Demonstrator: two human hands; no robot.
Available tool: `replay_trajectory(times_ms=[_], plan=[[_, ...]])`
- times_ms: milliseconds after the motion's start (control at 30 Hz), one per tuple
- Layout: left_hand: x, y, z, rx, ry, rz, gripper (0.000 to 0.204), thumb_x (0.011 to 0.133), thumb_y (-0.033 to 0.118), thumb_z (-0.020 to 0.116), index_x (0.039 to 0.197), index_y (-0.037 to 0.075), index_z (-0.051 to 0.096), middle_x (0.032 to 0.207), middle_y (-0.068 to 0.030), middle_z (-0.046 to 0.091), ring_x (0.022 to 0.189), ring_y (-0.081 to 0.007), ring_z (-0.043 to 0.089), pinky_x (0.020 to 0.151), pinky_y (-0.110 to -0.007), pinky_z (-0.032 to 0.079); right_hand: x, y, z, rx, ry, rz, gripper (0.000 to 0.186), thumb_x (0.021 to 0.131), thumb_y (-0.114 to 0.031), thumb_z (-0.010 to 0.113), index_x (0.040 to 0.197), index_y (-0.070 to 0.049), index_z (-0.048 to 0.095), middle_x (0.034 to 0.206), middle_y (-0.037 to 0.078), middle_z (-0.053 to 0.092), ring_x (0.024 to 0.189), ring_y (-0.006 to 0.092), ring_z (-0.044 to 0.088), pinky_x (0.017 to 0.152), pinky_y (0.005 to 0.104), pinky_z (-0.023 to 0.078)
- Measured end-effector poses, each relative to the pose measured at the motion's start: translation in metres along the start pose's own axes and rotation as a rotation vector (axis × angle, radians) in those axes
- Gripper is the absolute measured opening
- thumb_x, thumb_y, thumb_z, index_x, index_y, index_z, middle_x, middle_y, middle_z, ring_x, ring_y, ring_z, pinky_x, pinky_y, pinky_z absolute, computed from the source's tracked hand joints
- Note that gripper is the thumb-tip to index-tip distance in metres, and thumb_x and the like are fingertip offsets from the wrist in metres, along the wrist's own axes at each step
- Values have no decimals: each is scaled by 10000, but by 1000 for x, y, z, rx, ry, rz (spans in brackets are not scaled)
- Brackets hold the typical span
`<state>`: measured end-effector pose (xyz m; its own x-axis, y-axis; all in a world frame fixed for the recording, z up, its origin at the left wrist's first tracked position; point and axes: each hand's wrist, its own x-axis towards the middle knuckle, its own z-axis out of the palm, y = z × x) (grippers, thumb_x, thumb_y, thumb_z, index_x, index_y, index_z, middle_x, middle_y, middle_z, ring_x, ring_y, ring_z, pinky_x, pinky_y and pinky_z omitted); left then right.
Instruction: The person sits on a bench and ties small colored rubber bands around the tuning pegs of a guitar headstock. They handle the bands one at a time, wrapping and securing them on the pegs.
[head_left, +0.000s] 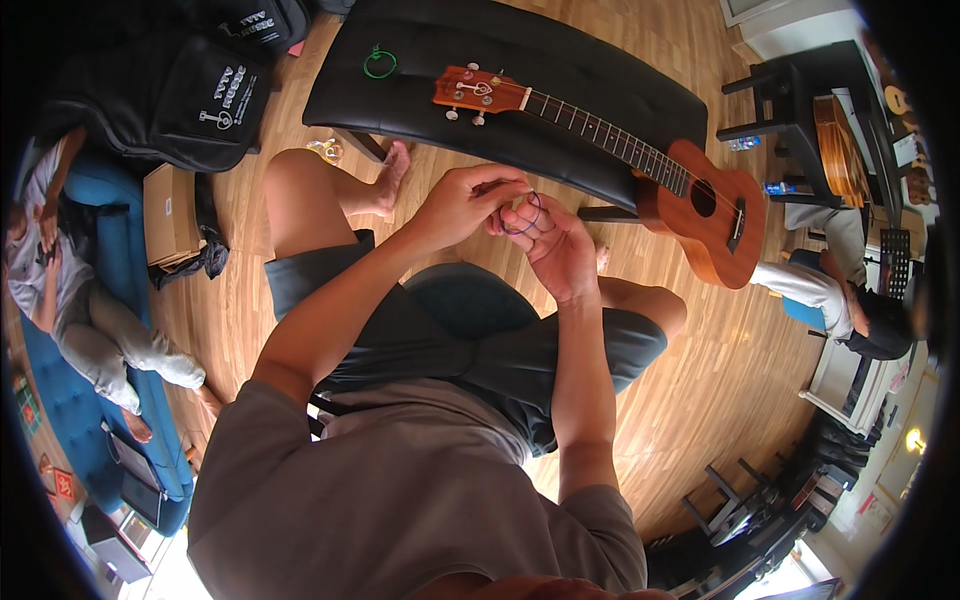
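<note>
Held up above my lap, both hands meet around a thin, dark purple coiled string (535, 203). My left hand (455, 207) reaches in with its fingers closed in a pinch at the coil. The loops lie across the curled fingers of my right hand (563, 252), whose palm faces up. Beyond them, a brown wooden ukulele (672, 205) rests across a black padded bench (400, 40), its headstock to the left and its body at the bench's right end. A green coiled string (379, 65) lies on the bench left of the headstock.
A small clear packet (326, 150) is on the wooden floor near my left foot. Black bags (200, 100) and a cardboard box (170, 213) stand at left. One person sits on a blue sofa (75, 400), another at right. A guitar (838, 150) stands far right.
</note>
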<state>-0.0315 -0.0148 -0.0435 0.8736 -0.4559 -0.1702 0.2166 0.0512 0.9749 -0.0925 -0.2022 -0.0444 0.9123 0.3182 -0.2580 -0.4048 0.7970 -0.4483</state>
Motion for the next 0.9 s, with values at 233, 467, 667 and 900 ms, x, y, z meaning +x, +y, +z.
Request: replay_trajectory(times_ms=[233, 467, 667, 900], plan=[[-2, 3, 2, 26, -9, 4, 199, 987, 148, 671, 1123, 13, 723, 860, -48, 729, 625, -78, 637, 552, -222, 526, 0, 3, -5, -170, 37, -50, 288, 983, -122, 619, 1200, 68, 614, 1078, 182, 717, 1067, 290, 706, 958, 406, 570], [-6, 2, 5, 99, -53, 27, 190, 985, 128, 666, 1114, 4, 727, 822, -32, 717, 641, -60, 630, 572, -215, 532, -1, 1, -5, -482, 19, 62, 284, 955, -122, 694, 1154, 73, 642, 1030, 144, 711, 1019, 276, 709, 850, 358, 596], [-5, 4, 6, 80, -37, 30, 181, 990, 112, 656, 1116, 2, 724, 827, -26, 714, 651, -58, 624, 574, -218, 524, -3, -3, 3, -335, 42, 70, 279, 968, -177, 690, 1130, 48, 655, 965, 108, 705, 937, 223, 707, 776, 317, 586], [-3, 3, 4, 60, -89, 14, 175, 992, 100, 649, 1109, -10, 719, 857, -26, 715, 678, -62, 630, 577, -223, 519, -6, 4, -8, -143, -39, 90, 257, 991, -231, 662, 1084, 9, 664, 849, 66, 684, 755, 163, 637, 709, 282, 512]])
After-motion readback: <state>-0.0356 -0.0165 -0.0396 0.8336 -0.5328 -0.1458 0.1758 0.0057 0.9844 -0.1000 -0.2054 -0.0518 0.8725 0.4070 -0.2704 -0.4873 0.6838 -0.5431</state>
